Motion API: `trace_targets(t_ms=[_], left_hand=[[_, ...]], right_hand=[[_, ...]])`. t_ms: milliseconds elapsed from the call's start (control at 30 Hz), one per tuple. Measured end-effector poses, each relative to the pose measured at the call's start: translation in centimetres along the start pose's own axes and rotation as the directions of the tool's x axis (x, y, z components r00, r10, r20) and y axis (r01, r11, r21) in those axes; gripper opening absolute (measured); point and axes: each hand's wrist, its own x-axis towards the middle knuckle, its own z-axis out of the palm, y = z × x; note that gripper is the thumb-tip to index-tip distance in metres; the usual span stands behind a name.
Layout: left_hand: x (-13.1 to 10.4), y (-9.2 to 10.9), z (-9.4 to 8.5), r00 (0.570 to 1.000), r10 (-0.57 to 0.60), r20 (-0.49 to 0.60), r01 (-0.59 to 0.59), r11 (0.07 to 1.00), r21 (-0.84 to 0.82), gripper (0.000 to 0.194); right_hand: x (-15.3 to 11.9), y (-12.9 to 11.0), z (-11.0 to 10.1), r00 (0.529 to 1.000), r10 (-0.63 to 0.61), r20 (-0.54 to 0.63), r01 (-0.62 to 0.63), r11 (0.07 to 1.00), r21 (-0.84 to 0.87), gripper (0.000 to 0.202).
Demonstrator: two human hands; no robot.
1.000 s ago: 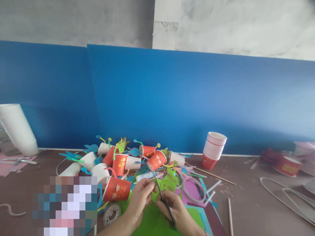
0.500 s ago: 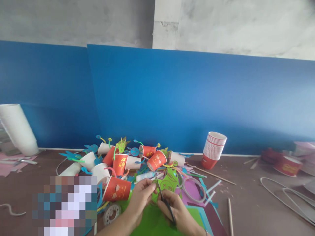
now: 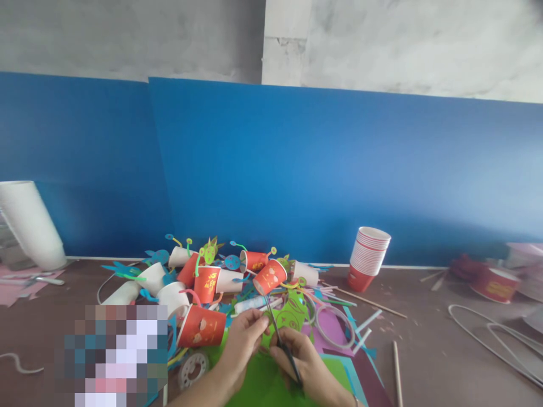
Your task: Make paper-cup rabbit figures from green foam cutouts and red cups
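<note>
My right hand [image 3: 307,362] grips a pair of dark scissors [image 3: 274,324], blades pointing up and away, over green paper. Close beside the blades, my left hand [image 3: 242,342] is closed in a pinch; what lies between its thumb and finger is too small to make out. Just beyond the hands is a green paper cutout [image 3: 292,315] with a face drawn on it. Below them spreads a green paper sheet [image 3: 254,387]. A red paper cup [image 3: 202,326] lies on its side left of my left hand, near a white tape roll [image 3: 193,368].
A pile of decorated paper cups [image 3: 207,284] fills the middle back. Stacked cups [image 3: 369,257] stand to the right, a white cup stack [image 3: 30,223] at far left. Wooden sticks [image 3: 397,373] and white cord [image 3: 487,325] lie at right. A blue panel [image 3: 297,169] rises behind.
Almost nothing differs. Both hands and the scissors keep nearly the same place, with only a very slight shift of the right hand and the view.
</note>
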Motion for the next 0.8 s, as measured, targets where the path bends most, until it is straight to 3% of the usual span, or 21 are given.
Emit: trace_targets(t_ms=[567,800], left_hand=[[0.04,0.09,-0.09,1.0,-0.013,0.004,0.013,1.0,0.011,0.045],[-0.18,0.28,-0.02,1.0,-0.018,0.012,0.017,1.0,0.021,0.043]], right_hand=[[0.14,0.16,-0.22,0.999,-0.049,-0.019,0.048,0.997,-0.055,0.041],[0.06,-0.04,-0.16,0.999,-0.035,0.001,0.035,0.999,0.007,0.042]])
